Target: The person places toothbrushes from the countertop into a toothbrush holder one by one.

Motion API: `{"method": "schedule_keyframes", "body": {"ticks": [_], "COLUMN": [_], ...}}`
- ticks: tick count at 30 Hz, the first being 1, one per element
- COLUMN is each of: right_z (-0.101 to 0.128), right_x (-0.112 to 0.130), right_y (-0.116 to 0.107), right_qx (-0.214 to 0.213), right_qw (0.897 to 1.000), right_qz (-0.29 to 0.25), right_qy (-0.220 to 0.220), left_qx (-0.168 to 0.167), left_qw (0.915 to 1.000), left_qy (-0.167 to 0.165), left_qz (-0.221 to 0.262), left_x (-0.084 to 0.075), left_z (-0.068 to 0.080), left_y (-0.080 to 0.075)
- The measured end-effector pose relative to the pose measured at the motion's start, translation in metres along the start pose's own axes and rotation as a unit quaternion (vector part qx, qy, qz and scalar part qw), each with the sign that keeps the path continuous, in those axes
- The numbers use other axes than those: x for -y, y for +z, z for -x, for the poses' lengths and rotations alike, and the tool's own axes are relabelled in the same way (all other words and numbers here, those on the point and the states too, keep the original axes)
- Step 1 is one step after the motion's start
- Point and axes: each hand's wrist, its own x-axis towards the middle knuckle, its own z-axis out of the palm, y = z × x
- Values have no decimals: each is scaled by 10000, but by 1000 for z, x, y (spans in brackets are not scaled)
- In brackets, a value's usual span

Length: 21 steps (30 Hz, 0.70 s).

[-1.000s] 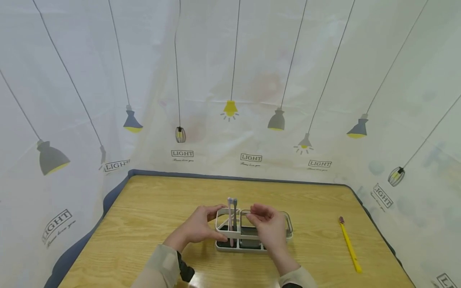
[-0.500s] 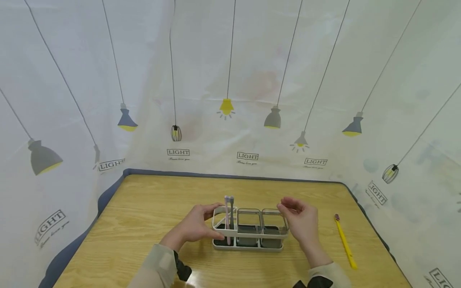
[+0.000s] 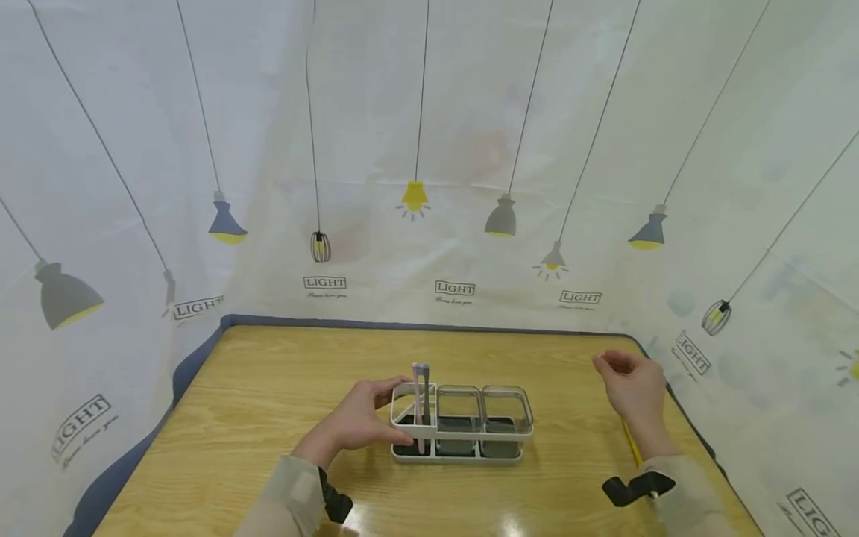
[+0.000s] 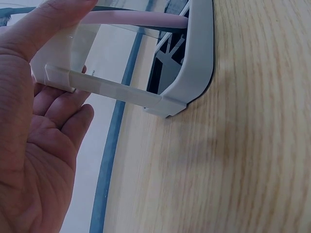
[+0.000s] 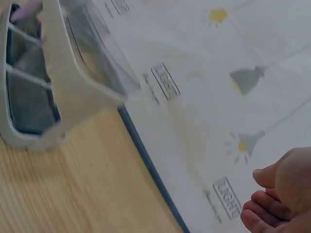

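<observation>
My left hand (image 3: pixel 359 418) grips the left end of a white toothbrush holder (image 3: pixel 470 460), thumb in front and fingers behind its upper frame. A pink toothbrush (image 3: pixel 417 406) and a grey toothbrush (image 3: pixel 426 395) stand upright in its left section. Two clear cups, a middle one (image 3: pixel 459 425) and a right one (image 3: pixel 506 424), sit in the other sections. Off to the right, my right hand (image 3: pixel 634 399) is raised with loosely bent fingers and holds nothing. Behind that hand and wrist, a yellow toothbrush (image 3: pixel 631 444) is partly hidden.
The holder stands on a wooden table (image 3: pixel 302 358) with a dark blue edge. A pale curtain (image 3: pixel 376 149) printed with lamps surrounds the table at the back and sides.
My right hand has moved away from the holder's cups to the right, over the yellow toothbrush. My left hand has kept its grip on the holder. The head view has shifted slightly.
</observation>
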Motion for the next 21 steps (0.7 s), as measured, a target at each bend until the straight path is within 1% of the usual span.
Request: {"method": "schedule_keyframes", "body": {"ticks": [3,6,12,15,21], "right_z": [-7,-11,-16,-19,-24], "right_x": [-15,-31,-61,-75,-100], "right_y": [-7,-11,-14,-15,-17], "right_qx": [-43,72,239,448,1054], "right_qw": [9996,9984,9957,9924,9806], "right_qz": [172,351,712,973,1395], "right_qy": [229,435,538,606,886], "left_qx": [-1,-2,2,23,67], "left_qw": [10000,10000,10000,10000,9998], "left_qy": [15,-15,-18,-14,-63], "left_qz": [-4,8,-4,19,201], "left_x": [-1,-2,-3,-3,-4], "left_z": [1,2,3,2,1], "left_y": [-2,-3,-3,-3,-1]}}
